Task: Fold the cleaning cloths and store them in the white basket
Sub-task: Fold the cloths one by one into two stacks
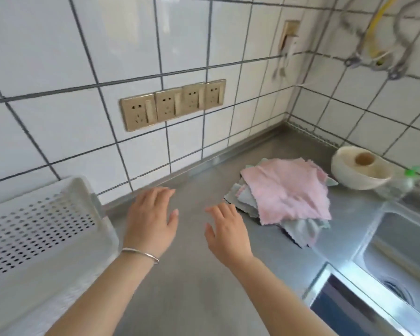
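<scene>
Cloths: a loose, unfolded pile (286, 190) lay on the steel counter (192, 275), pink one on top and grey-green ones beneath, between the hands and the sink (398, 251).
Basket: the white perforated basket (41, 229) stood at the left edge of the counter, just beside the left hand, probably set near so folded cloths could go straight in.
Left hand: the left hand (153, 214) was spread flat, palm down, holding nothing.
Right hand: the right hand (226, 229) was spread likewise, its fingertips near the pile's edge but apart from it, seemingly poised to take the first cloth.
Progress: judged at the start; no cloth was folded.
Surroundings: a cream bowl (359, 168) stood behind the pile; four sockets (172, 104) were on the tiled wall.
Writing: none could be read.
</scene>
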